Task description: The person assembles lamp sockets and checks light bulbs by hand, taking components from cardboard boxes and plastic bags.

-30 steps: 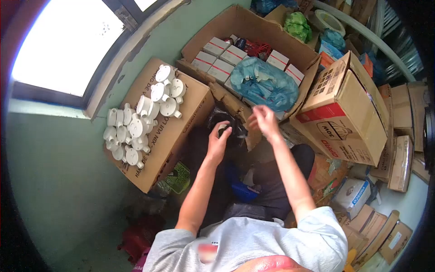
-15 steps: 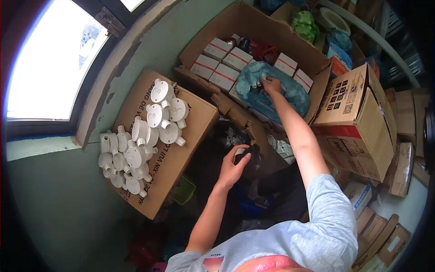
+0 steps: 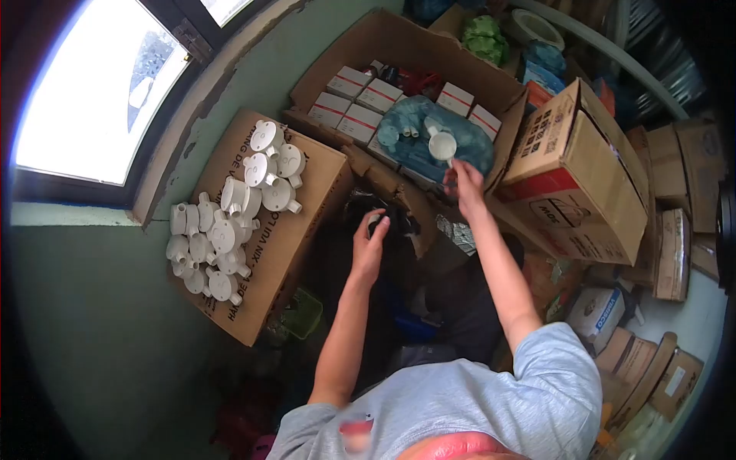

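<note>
My right hand (image 3: 466, 186) is closed on the spout of a white round conduit junction box (image 3: 442, 146), which is tilted with its hollow side facing me. Behind it lies a blue plastic bag (image 3: 475, 149) with white pipe-like ends poking out. My left hand (image 3: 369, 244) is closed around something small with a dark and a pale part, beside black plastic (image 3: 402, 220); the fingers hide most of it. To the left, several white round junction boxes (image 3: 224, 236) are heaped on a closed cardboard box (image 3: 295, 222).
An open carton (image 3: 337, 57) holds small white boxes (image 3: 358, 123) with red stripes and the blue bag. At its right stands a taped cardboard box (image 3: 567, 199). More cartons (image 3: 671, 253) are stacked at far right. A green basket (image 3: 301, 313) sits low, and a window (image 3: 92, 92) is at left.
My right hand has come out of the blue bag toward me with a white junction box. My left hand has shifted slightly up and left in view, still closed. The whole view has shifted a little.
</note>
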Demonstrator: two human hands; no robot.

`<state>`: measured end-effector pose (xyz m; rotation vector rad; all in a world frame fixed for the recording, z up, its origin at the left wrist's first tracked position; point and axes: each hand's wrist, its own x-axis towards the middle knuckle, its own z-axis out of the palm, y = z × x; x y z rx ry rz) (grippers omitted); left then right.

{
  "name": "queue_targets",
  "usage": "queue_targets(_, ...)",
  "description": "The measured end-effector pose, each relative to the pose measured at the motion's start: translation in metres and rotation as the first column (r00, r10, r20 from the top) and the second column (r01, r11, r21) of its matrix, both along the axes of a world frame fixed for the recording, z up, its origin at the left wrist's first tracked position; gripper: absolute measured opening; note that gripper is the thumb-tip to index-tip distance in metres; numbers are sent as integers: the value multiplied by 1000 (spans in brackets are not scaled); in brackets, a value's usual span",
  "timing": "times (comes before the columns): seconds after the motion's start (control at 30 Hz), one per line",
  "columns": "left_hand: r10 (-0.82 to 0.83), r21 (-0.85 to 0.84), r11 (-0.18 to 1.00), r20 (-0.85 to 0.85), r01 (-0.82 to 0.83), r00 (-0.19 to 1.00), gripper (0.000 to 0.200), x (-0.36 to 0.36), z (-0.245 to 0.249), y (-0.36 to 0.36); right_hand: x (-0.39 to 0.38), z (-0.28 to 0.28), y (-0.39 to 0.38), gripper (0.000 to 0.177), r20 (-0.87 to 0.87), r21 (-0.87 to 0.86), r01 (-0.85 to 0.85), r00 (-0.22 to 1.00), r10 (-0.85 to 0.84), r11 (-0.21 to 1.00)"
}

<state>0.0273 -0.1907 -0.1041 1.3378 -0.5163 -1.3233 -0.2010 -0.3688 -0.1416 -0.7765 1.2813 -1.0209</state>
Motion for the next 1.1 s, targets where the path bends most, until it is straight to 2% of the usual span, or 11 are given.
queue_targets(0.23,59,-67,993,-441,-99,896,41,-21,26,18,-10,94,206,49,271,3,-288,922,277,958)
queue_targets(0.4,-93,-243,970,-241,33,966,48,-96,75,59,-3,125,251,61,159,-36,-350,922,352,936)
queue_targets(0.47,-160,-355,925,-36,137,987,49,-109,96,79,-9,111,248,54,-100,-396,-186,982,159,899)
queue_targets(0.57,-169,-520,778,368,352,915,60,-116,125,96,-16,110,252,55,233,-213,-39,968,89,976)
queue_targets(0.6,-178,-531,738,443,417,879,59,-116,137,100,-14,99,250,67,520,-267,11,844,134,964)
queue_targets(0.63,-178,-538,693,517,480,837,58,-116,146,101,-8,109,249,74,463,-378,43,874,149,925)
queue_targets(0.7,-143,-564,591,630,576,763,55,-114,154,98,2,136,260,74,853,-373,103,429,297,922)
queue_targets(0.87,-164,-432,459,818,776,552,39,-97,158,106,-11,160,267,74,896,-160,115,435,95,980)
queue_targets(1.03,-60,-583,556,682,592,729,41,-79,172,93,-20,176,275,72,871,-63,-27,486,68,998)
queue_targets(1.07,-30,-600,579,662,552,749,46,-84,176,90,-19,155,274,73,977,-198,-82,60,203,977)
queue_targets(1.1,2,-614,601,641,512,767,51,-91,181,89,-12,165,276,73,979,-191,-83,57,196,978)
